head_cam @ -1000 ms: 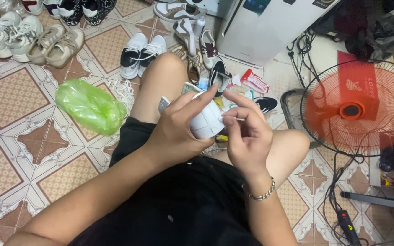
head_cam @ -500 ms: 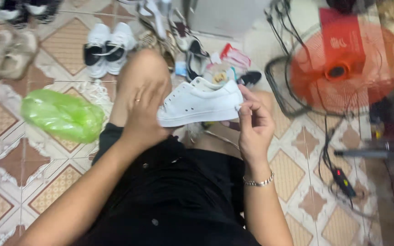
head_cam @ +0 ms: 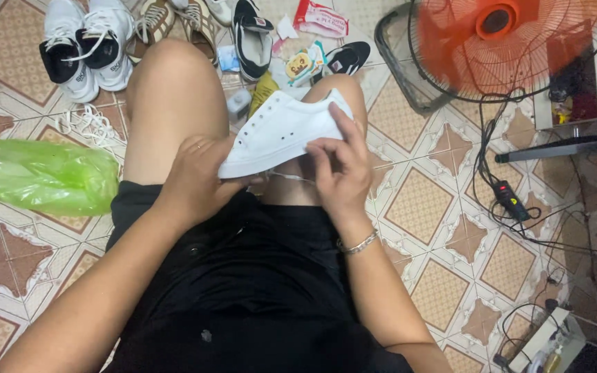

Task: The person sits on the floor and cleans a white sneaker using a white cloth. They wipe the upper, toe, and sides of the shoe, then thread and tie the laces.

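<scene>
White sneaker (head_cam: 281,131) sits sideways across the lap, above the knees, its eyelets bare with no lace threaded, so the lacing looks not yet begun. Left hand (head_cam: 198,176) cups the toe end from below with fingers curled, while the right hand (head_cam: 340,169) clamps the heel end and pinches a thin white lace (head_cam: 288,177) under the sole. On the tiled floor (head_cam: 416,207), a green plastic bag (head_cam: 43,176) lies by the left thigh, and more shoes (head_cam: 88,48) and an orange fan (head_cam: 513,41) sit beyond the knees.
</scene>
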